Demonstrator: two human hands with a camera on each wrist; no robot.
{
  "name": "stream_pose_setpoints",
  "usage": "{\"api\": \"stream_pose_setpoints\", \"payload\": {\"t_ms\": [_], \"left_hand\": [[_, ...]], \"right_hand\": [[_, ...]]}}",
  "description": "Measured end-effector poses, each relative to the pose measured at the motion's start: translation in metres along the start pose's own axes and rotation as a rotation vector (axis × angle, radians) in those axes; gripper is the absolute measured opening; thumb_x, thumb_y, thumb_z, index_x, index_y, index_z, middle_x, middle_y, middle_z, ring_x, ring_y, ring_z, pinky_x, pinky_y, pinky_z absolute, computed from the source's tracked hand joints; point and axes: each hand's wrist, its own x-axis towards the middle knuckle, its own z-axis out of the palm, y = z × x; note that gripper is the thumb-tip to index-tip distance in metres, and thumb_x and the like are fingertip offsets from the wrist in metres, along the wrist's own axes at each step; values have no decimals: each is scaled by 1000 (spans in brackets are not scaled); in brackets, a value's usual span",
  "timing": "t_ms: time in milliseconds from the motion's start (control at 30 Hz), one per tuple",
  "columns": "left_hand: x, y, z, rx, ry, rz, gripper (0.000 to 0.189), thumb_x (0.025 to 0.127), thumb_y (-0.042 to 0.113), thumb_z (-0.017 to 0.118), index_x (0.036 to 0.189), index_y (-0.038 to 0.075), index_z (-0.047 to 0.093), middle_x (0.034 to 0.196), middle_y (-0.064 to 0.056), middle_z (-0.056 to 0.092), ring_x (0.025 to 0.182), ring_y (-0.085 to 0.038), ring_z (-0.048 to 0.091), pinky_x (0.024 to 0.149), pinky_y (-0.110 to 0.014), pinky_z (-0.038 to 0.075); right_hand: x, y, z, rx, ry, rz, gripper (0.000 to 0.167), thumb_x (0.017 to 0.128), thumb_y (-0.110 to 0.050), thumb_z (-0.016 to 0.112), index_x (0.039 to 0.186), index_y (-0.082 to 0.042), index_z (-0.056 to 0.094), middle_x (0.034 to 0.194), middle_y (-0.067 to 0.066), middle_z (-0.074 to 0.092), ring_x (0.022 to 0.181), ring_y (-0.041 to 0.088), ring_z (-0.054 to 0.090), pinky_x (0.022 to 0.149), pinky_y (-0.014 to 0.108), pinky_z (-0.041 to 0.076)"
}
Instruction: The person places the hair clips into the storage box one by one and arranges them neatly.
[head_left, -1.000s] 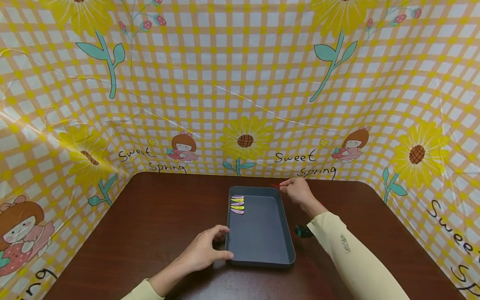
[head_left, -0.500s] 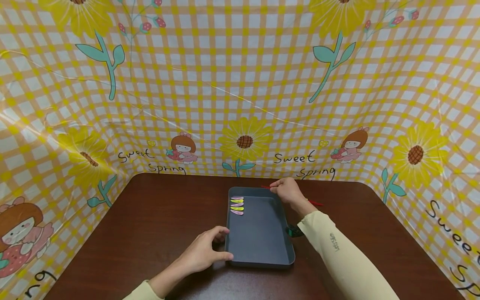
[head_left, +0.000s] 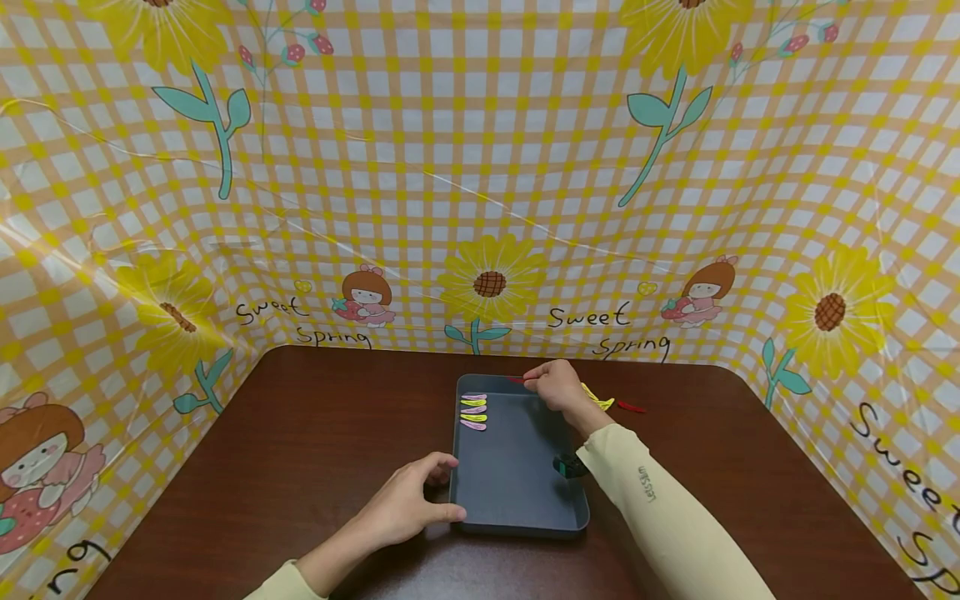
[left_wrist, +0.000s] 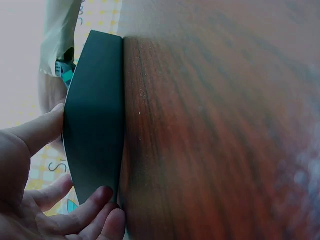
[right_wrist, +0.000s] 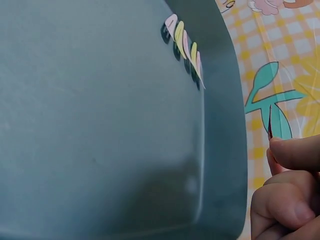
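Jutting from the right hand [head_left: 558, 387]: seemingly a clip [right_wrist: 270, 126]

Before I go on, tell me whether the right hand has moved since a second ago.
Yes: in the head view, the right hand has moved left against the tray, which stays put.

Partly covered and cropped
Your right hand [head_left: 555, 386] covers one end of the red clip [right_wrist: 270, 124] and some of the yellow clips [head_left: 603, 403], too small to count; the right wrist view crops that hand and the tray [right_wrist: 222, 125].
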Motion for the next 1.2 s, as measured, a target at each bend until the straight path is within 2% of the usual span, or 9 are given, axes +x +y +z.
{"api": "stream_pose_setpoints", "payload": {"t_ms": [233,433,533,767,900,1067,1200], "left_hand": [[3,1,-3,0,8,3,63,82,37,85,133,11,59,116,-5,65,108,-23,59,92,-48,48],[5,1,-5,2,-4,4,62,82,37,84,133,11,59,116,-5,65,108,-23,59,91,-47,48],[6,2,-6,0,-4,10,62,83,37,84,133,11,58,116,-5,65,108,-23,59,92,-47,48],[2,-1,-2,1,-1,10,63,81,38,85,132,12,59,114,-2,65,107,-22,59,91,-46,48],[-1,-2,2,7,-4,6,63,80,38,86,131,13,59,112,-1,65,105,-21,60,89,-44,49],[0,-2,2,15,11,15,63,79,39,86,130,14,60,110,1,65,103,-19,60,89,-42,49],[0,-3,2,15,11,12,63,79,39,86,130,14,59,110,1,65,103,-19,60,89,-41,49]], "right_hand": [[6,-1,11,-31,44,-45,17,92,-4,65,103,5,74,69,4,62,48,9,40,47,24,33],[7,-4,20,-43,56,19,16,92,-4,66,103,2,75,59,-1,55,43,8,34,44,23,30],[6,-7,24,-53,65,30,17,92,-3,65,103,3,75,61,1,57,44,8,34,43,23,30],[3,2,38,-86,105,17,14,90,-4,67,98,2,77,93,12,72,59,14,48,48,25,36],[2,10,45,-131,118,-3,12,88,-5,69,94,-1,78,93,11,72,64,15,52,50,25,38],[2,13,48,-125,135,-12,11,88,-4,69,93,-1,78,96,12,73,68,17,53,53,25,39],[2,14,50,-149,142,-13,10,88,-6,70,93,-2,78,101,12,73,80,19,59,59,25,43]]}}
